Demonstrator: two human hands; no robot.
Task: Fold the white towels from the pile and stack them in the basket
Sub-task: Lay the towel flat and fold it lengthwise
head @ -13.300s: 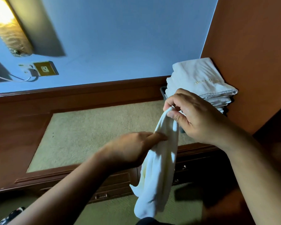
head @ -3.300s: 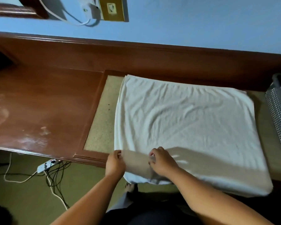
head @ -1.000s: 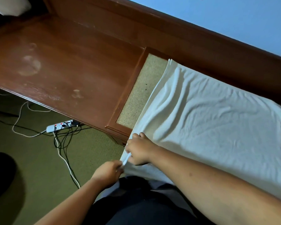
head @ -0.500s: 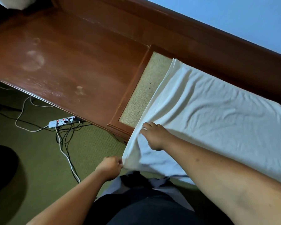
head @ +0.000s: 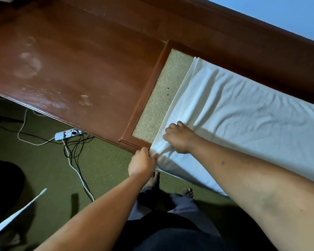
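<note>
Left hand (head: 141,163): fingers and thumb are closed, pinching the near corner of the white towel (head: 243,120) where it hangs past the wooden counter's (head: 71,60) front edge. The cloth is drawn into short taut ridges between my two hands.

Right hand (head: 179,138): set on the towel just beyond and to the right of the left hand, knuckles up, fingers bent down onto the cloth along its side edge. I cannot tell whether they pinch a fold or only press.

The towel lies spread and creased, running away to the right of both hands, over the beige inset panel (head: 161,98). A bare strip of the panel shows just left of my right hand.

Below the left hand are green carpet (head: 107,169), a white power strip (head: 67,134) with tangled cables (head: 76,160), and my bare feet (head: 153,180).
</note>
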